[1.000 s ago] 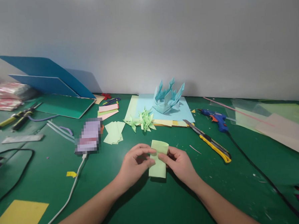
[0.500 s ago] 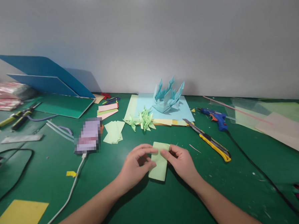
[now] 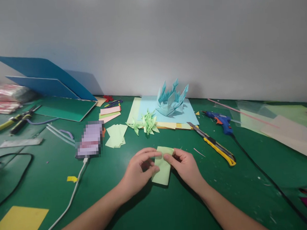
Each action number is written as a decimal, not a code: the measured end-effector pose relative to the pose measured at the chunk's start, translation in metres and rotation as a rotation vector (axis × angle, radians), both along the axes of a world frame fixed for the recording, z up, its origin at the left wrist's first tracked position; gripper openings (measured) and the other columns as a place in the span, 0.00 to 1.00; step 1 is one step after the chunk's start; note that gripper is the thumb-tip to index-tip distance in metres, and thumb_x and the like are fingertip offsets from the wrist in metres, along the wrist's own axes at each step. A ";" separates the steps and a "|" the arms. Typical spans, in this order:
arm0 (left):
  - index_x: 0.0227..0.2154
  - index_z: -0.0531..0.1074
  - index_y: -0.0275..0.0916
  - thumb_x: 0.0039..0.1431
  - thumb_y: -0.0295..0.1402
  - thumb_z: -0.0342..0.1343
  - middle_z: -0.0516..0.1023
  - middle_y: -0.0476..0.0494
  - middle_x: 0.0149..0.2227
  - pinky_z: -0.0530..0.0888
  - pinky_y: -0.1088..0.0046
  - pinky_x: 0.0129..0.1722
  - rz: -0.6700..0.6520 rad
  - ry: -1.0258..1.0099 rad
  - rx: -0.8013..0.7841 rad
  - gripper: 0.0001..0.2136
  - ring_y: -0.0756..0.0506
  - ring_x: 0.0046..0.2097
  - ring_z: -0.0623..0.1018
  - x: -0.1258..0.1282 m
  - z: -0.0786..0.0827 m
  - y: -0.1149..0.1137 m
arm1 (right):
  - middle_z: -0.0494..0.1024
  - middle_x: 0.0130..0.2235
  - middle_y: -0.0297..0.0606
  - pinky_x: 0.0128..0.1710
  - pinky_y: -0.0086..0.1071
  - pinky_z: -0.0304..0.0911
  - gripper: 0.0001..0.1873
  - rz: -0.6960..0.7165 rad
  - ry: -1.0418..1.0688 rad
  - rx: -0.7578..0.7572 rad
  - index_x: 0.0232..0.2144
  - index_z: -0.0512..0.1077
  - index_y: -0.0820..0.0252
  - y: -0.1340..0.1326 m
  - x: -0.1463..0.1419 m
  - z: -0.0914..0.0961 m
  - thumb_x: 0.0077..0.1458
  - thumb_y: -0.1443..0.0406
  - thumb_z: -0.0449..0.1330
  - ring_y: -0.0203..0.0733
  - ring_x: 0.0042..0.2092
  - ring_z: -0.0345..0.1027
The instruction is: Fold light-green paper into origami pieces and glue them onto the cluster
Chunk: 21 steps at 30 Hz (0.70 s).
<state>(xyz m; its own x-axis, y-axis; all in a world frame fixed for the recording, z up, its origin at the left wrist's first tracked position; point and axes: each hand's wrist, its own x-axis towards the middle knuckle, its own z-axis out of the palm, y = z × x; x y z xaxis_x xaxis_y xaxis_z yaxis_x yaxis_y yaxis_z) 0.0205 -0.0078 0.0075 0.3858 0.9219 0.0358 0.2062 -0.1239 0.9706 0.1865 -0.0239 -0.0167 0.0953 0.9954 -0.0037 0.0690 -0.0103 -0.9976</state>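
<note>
A folded strip of light green paper [image 3: 162,172] lies on the green mat [image 3: 153,211] in front of me. My left hand [image 3: 139,169] pinches its left edge near the top. My right hand [image 3: 185,166] pinches the right edge opposite, fingertips almost meeting over the paper. Both hands are closed on the paper and press it against the mat.
Behind the hands lie small green folded flowers [image 3: 146,123], a stack of cut green papers [image 3: 116,136], a blue paper crown [image 3: 171,99] on coloured sheets, a yellow utility knife [image 3: 214,145] and a blue glue gun [image 3: 220,121]. A phone [image 3: 90,139] with cable sits left; a yellow square [image 3: 21,221] lies near left.
The paper's raised top end has been pressed down flatter onto the mat, and both hands slid slightly toward its upper edge. Since half a second ago almost nothing moved.
</note>
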 end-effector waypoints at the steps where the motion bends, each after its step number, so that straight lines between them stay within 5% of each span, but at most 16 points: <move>1: 0.38 0.77 0.41 0.45 0.23 0.56 0.72 0.42 0.46 0.73 0.76 0.31 -0.002 0.003 0.006 0.15 0.54 0.29 0.71 0.000 0.000 0.000 | 0.60 0.18 0.28 0.21 0.27 0.50 0.18 -0.001 0.002 -0.001 0.16 0.63 0.60 0.000 0.000 -0.001 0.44 0.54 0.60 0.32 0.22 0.51; 10: 0.40 0.76 0.41 0.46 0.26 0.58 0.70 0.40 0.49 0.75 0.75 0.30 0.066 -0.011 0.032 0.16 0.53 0.30 0.72 -0.003 -0.003 0.005 | 0.67 0.20 0.31 0.23 0.28 0.53 0.14 0.109 -0.048 -0.055 0.20 0.68 0.61 0.000 -0.001 -0.001 0.44 0.56 0.60 0.34 0.23 0.57; 21: 0.44 0.73 0.41 0.46 0.27 0.58 0.67 0.40 0.52 0.75 0.77 0.26 0.007 0.024 0.008 0.19 0.53 0.31 0.73 -0.004 -0.001 0.008 | 0.66 0.19 0.30 0.22 0.27 0.54 0.15 0.055 -0.102 -0.020 0.18 0.65 0.60 0.000 -0.001 -0.004 0.45 0.56 0.59 0.33 0.22 0.56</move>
